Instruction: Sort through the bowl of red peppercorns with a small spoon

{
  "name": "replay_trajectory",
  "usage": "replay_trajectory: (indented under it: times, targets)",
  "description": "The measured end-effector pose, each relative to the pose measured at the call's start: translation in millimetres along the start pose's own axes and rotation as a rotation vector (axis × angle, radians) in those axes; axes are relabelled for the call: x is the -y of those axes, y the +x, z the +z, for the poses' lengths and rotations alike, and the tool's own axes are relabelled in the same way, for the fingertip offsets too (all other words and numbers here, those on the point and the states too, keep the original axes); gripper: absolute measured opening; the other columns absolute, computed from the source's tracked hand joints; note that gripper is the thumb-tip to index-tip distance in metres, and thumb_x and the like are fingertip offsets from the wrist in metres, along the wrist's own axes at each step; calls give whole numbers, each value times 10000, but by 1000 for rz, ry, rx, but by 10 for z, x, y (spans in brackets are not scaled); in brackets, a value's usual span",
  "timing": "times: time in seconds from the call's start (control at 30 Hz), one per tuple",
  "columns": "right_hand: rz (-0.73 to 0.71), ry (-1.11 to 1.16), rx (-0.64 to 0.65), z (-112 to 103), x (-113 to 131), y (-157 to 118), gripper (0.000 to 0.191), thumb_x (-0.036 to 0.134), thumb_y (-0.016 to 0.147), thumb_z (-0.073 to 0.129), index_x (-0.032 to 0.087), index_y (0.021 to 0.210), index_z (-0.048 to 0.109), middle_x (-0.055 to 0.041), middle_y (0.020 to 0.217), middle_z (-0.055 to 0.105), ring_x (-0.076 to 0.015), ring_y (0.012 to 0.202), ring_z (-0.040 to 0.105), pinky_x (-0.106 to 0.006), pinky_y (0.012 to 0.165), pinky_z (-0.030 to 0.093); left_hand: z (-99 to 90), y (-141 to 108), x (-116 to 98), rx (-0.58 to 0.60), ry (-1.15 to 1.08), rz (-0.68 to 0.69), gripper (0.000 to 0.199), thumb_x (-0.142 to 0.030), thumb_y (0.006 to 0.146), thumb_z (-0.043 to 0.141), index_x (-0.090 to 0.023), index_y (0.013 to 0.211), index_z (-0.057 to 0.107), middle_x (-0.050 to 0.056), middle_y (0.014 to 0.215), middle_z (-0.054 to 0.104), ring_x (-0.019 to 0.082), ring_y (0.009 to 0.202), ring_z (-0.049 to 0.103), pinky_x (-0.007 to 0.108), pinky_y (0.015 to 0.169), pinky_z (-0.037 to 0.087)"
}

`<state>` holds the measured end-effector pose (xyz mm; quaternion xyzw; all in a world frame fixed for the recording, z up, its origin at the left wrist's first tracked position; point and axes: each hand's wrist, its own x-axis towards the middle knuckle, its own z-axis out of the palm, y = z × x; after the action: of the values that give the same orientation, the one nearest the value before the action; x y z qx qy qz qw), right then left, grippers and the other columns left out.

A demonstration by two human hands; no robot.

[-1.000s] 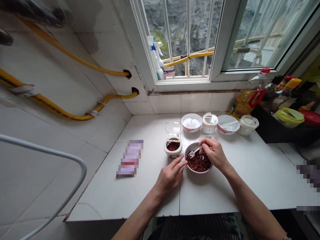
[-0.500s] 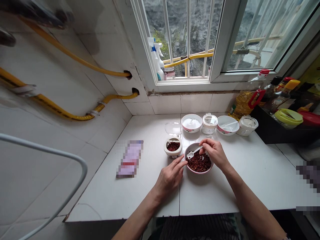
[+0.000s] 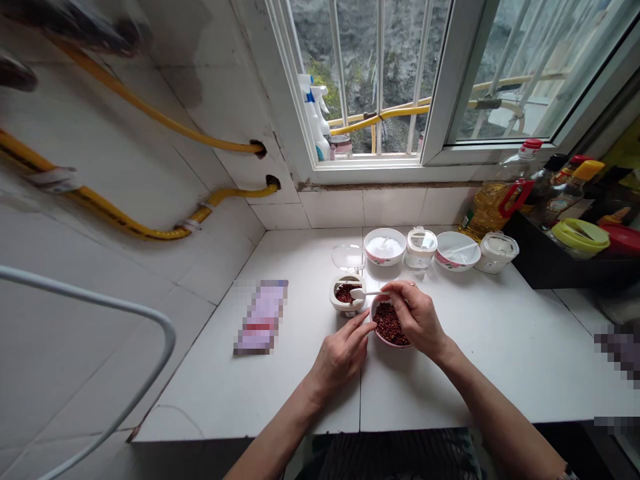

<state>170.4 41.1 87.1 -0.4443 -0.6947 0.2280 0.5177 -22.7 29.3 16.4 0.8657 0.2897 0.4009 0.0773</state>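
Note:
My right hand [image 3: 416, 316] pinches the handle of a small white spoon [image 3: 371, 293]. The spoon's scoop is tipped over the mouth of a small white seasoning jar [image 3: 349, 307], which has dark red peppercorn-like grains inside and its clear lid [image 3: 349, 256] swung up behind. Under my right hand, and partly covered by it, is a bowl [image 3: 373, 308] of the same dark red grains [image 3: 389, 324]. My left hand [image 3: 342, 352] grips the bowl's left rim between fingers and thumb, close to the front of the jar.
Behind stand a bowl of white powder [image 3: 385, 247], a lidded jar [image 3: 421, 248], another white bowl [image 3: 457, 252] and a second lidded jar [image 3: 498, 252]. An oil bottle [image 3: 495, 200] and a black rack [image 3: 540, 257] are at right. A blurred purple packet [image 3: 263, 317] lies left.
My right hand has carried the spoon left from above the bowl to the jar's mouth, and the spoon now lies nearly level. My left hand stays at the bowl's rim.

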Motion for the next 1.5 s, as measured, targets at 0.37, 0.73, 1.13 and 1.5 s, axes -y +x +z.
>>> replay_trajectory:
  times: [0.37,0.73,1.13,1.5]
  targets:
    - [169,106,-120,-125,-81,15,140,320,950,522,220,933,618,-35,768,738,-197,746,726,-330,741,571,-8,6,1,7,-42,-16,422,-43,933,464,-175,1332,502,183,1354,617,234,1233,635,325,902,620]
    - [34,35,16,70,-62,-10,152,274,967,507,235,985,653,-66,909,765,-219,899,728,-390,878,559,7,-9,10,14,-27,-29,422,-49,935,467,-181,1334,509,172,1363,614,227,1230,637,321,906,614]
    - [138,-159,58,-422,-228,71,149,197,864,490,226,778,609,13,590,672,-192,644,645,-344,746,504,-6,8,0,4,-16,-1,421,-19,918,463,-163,1310,510,190,1335,626,229,1237,632,303,886,613]
    - [209,-134,123,-309,-211,65,180,191,852,457,227,743,595,20,569,679,-184,654,640,-366,855,472,-4,5,3,4,-11,-3,408,-23,922,466,-160,1303,511,192,1323,631,231,1226,638,302,887,609]
